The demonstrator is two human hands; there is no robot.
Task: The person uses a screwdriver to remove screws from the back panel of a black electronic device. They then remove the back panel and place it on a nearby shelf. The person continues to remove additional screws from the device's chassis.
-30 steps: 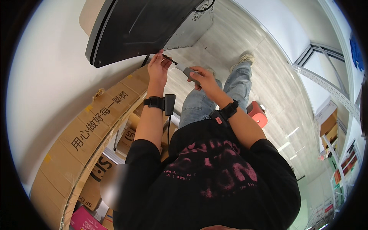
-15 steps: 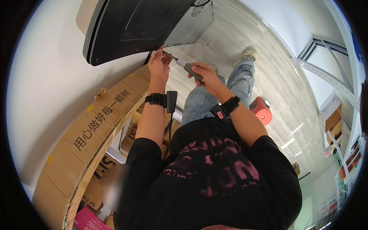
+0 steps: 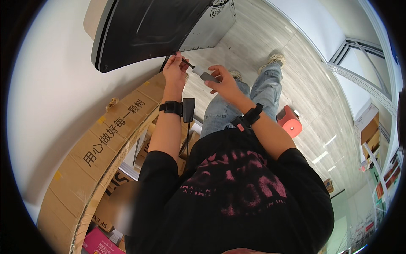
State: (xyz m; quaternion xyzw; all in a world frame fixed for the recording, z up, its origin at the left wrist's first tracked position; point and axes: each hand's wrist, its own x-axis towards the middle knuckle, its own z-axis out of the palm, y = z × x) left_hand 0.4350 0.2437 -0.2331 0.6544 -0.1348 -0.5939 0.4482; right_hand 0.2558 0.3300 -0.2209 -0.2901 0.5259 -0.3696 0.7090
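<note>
My left hand (image 3: 174, 71) is raised to the lower edge of a large black panel (image 3: 146, 31), its fingertips pinched at the rim; what they hold is hidden. Beside those fingers ends the dark shaft of a grey-handled screwdriver (image 3: 207, 76), which slants down to the right. Around the handle's rear lies my right hand (image 3: 227, 86), with thumb and fingers loosely curved and the index finger lifted off. Both wrists carry black straps with small boxes.
A long cardboard box (image 3: 101, 144) leans along the wall at left, with more cartons (image 3: 101, 211) beneath it. A red stool (image 3: 290, 122) stands on the grey floor (image 3: 313, 93) right of my legs. Metal framing (image 3: 359, 76) and shelves (image 3: 387, 182) line the right side.
My right hand has loosened its fingers on the screwdriver handle, and the index finger now stands away from it. The screwdriver has shifted slightly left. My left hand stays at the panel edge.
</note>
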